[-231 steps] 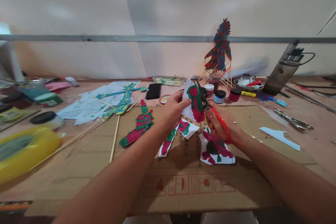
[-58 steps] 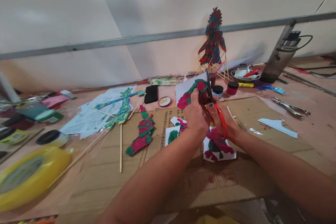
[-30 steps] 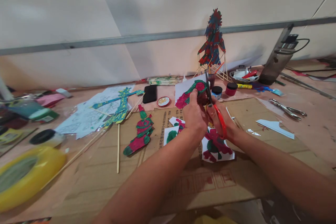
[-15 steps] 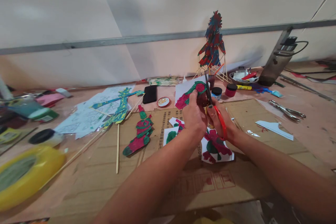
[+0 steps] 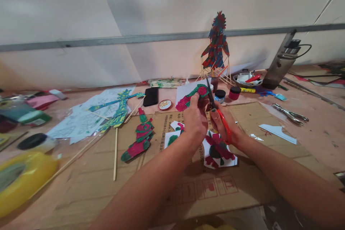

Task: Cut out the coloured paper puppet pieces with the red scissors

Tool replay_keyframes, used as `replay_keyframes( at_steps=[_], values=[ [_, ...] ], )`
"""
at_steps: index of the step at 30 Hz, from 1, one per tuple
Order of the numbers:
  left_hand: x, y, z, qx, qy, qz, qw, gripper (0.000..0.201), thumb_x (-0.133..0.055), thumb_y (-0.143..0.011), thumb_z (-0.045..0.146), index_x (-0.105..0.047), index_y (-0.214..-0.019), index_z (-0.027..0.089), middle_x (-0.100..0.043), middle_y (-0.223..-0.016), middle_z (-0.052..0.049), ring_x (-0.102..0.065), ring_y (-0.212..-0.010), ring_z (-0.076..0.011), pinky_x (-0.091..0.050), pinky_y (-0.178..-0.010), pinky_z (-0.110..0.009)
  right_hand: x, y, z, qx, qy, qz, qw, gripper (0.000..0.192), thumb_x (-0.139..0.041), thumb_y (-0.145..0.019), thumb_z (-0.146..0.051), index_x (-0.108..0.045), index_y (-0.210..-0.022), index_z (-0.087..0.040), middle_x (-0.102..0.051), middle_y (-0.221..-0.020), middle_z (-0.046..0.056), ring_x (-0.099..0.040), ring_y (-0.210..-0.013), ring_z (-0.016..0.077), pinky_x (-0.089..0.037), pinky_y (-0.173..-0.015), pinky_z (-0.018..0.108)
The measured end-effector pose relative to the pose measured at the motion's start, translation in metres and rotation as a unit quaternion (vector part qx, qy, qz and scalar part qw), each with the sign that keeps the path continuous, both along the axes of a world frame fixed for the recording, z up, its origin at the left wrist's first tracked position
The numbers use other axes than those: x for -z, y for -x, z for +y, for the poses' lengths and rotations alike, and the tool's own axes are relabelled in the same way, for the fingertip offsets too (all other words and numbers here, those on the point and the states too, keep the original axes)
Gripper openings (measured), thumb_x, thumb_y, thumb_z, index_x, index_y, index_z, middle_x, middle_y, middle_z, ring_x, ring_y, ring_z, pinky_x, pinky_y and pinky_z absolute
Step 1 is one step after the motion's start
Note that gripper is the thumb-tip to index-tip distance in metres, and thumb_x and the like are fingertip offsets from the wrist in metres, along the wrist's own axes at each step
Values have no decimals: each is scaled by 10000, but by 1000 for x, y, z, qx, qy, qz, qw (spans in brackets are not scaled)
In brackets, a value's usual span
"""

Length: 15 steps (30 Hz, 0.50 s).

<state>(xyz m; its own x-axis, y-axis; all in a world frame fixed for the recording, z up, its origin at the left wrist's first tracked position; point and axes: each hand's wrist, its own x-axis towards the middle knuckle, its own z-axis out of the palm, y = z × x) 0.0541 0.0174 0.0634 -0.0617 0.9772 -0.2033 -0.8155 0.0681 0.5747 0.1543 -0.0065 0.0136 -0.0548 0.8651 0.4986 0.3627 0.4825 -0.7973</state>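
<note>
My left hand (image 5: 196,116) is closed on a piece of white paper (image 5: 185,93) painted in magenta and green. In my right hand (image 5: 222,120) are scissors with red handles (image 5: 225,125), their dark blades pointing up along the right edge of that paper. Below the hands, another painted paper piece (image 5: 219,152) lies on the cardboard sheet (image 5: 151,187). Smaller painted scraps (image 5: 172,138) lie just left of my left wrist. Further left rests a magenta and green cut-out figure (image 5: 141,134).
A blue and yellow figure on sticks (image 5: 118,111) lies left, near a phone (image 5: 150,96) and a yellow tape roll (image 5: 29,179). Behind stand a red and blue figure (image 5: 217,43), paint jars (image 5: 234,92) and a tilted bottle (image 5: 283,64). Pliers (image 5: 292,113) lie right.
The view has shifted slightly, so most things sit a little further left. Both hands keep their hold on the paper and scissors; the blades stay at the paper's right edge.
</note>
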Motion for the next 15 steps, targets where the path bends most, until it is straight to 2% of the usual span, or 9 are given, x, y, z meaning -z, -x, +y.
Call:
replay_keyframes(
  at_steps=[6,11,15],
  values=[
    [1,1,0,-8,-12,-13,1000,179,-740,-805,202,-661,-646,218,-689,-648,10,-635,-614,-138,-546,-719,-287,6,-3,-2,-10,45,6,999,676,-418,-1010,-814,-663,-1195,-212,-503,-660,-16,-439,-574,172,-411,-531,296],
    [1,2,0,-10,-17,-2,1000,164,-796,-763,228,-670,-658,211,-700,-664,10,-642,-620,-135,-546,-720,-282,3,-6,-2,0,33,-30,999,726,-376,-999,-848,-651,-1174,-199,-513,-674,-8,-409,-552,159,-370,-509,294],
    [-2,3,-1,-9,-9,-6,1000,182,-811,-757,240,-663,-656,206,-689,-648,16,-628,-596,-127,-534,-703,-278,2,-8,-3,-1,32,-40,999,690,-387,-1015,-825,-642,-1159,-200,-480,-625,-34,-393,-530,150,-352,-507,288]
  ],
)
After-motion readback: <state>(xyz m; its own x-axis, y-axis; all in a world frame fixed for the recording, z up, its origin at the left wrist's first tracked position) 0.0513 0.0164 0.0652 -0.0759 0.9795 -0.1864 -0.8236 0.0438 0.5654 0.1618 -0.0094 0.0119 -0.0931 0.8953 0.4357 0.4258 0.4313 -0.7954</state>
